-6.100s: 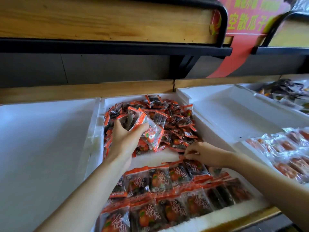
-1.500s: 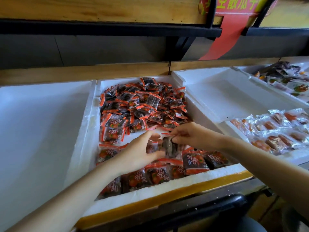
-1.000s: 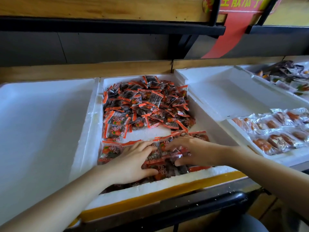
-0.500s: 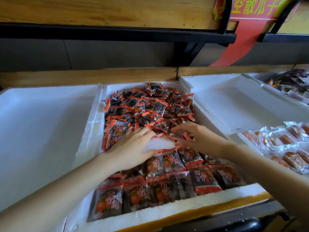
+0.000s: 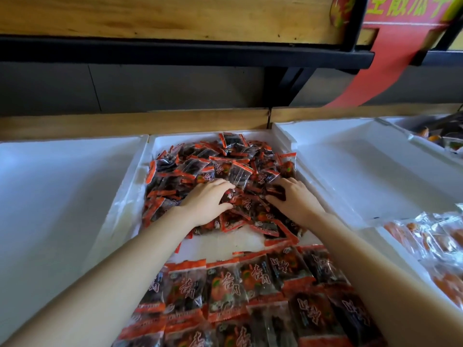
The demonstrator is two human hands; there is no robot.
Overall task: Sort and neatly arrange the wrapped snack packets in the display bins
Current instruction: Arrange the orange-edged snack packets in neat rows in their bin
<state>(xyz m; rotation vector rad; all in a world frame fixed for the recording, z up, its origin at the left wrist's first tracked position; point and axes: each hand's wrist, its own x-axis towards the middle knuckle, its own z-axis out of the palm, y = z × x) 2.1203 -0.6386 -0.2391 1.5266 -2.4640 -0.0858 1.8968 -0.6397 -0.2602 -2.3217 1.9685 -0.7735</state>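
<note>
A white foam bin (image 5: 125, 204) in the middle holds red-and-dark wrapped snack packets. A loose pile of packets (image 5: 213, 166) fills its far half. Neat rows of packets (image 5: 225, 289) lie flat in the near half, with a bare strip of bin floor between the two. My left hand (image 5: 203, 204) rests on the left part of the pile, fingertips bent down among the packets. My right hand (image 5: 295, 201) lies on the right part, fingers spread and thumb out beside a dark packet. Neither hand plainly lifts a packet.
An empty white foam bin (image 5: 62, 196) lies to the left, another white bin (image 5: 363, 171) to the right. Clear-wrapped orange snacks (image 5: 436, 244) sit at the near right, more packets (image 5: 448, 139) at the far right. A black shelf rail (image 5: 175, 51) and red banner (image 5: 375, 76) hang above.
Both hands moved from the neat front rows forward onto the loose pile at the back. The camera tilted and moved closer to the bin.
</note>
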